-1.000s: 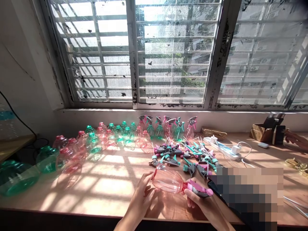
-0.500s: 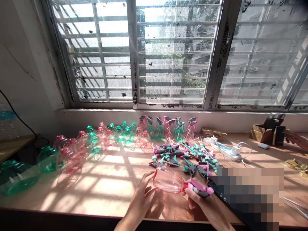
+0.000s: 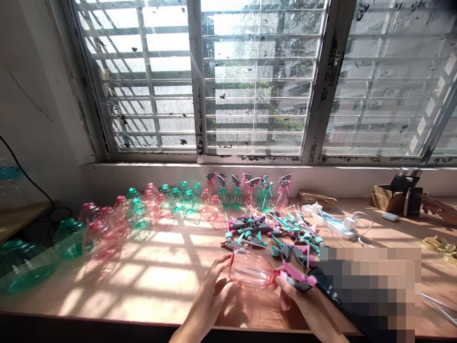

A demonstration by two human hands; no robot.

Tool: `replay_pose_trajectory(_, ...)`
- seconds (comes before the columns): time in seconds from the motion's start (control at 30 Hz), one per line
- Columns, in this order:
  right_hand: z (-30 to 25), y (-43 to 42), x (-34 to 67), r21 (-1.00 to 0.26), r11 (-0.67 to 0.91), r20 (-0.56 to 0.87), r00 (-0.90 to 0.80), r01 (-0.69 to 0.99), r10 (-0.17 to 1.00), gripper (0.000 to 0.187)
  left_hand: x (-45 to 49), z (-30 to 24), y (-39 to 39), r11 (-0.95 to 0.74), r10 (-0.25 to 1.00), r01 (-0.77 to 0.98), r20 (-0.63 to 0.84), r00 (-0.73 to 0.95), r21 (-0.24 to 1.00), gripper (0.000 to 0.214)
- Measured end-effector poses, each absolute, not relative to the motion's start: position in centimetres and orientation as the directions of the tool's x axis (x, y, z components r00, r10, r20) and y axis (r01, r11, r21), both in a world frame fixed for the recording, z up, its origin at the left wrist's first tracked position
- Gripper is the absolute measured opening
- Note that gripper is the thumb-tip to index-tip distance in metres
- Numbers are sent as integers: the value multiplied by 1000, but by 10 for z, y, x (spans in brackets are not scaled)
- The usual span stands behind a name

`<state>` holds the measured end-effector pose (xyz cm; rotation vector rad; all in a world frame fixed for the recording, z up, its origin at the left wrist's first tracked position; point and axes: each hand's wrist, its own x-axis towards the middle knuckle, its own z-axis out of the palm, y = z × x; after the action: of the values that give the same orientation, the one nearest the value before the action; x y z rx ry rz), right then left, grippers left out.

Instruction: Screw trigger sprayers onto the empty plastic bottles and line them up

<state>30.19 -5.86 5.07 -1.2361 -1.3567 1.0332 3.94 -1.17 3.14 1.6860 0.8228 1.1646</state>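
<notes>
A clear pink spray bottle (image 3: 252, 269) lies on its side between my two hands, above the front of the wooden table. My left hand (image 3: 216, 288) holds it by its base, thumb below and fingers behind. At the neck, my right hand (image 3: 291, 290) has its fingers closed around the collar of the pink and grey trigger sprayer head (image 3: 298, 276), which sits on the bottle's mouth. Just beyond the bottle lies a heap of loose trigger sprayer heads (image 3: 253, 238) in grey, pink and teal, with their dip tubes.
Open pink and green bottles (image 3: 137, 214) stand in rows at the left and back. Several bottles with sprayer heads (image 3: 236, 193) line the wall below the window. A power strip (image 3: 330, 221) lies right of the heap. At far right a co-worker's hand (image 3: 441, 209) rests near a brown box (image 3: 383, 197).
The bottle has rolled slightly and shifted a little right in my hands. My right fingers have moved a little at the collar. The surroundings look the same.
</notes>
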Motion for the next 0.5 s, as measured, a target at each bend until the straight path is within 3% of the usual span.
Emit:
replay_pose_trajectory(0.17,48,-56,300,-990,65,61,-36,125,997,24,41,35,-14,-379,877,55,340,339,924,38)
replay_pose_trajectory(0.37,40,-52,303,-986,98,91,-56,134,994,25,44,39,-19,-346,911,50,323,258,937,35)
replay_pose_trajectory(0.5,39,-53,304,-979,96,93,-24,182,995,31,40,35,-15,-389,889,96,346,299,916,35)
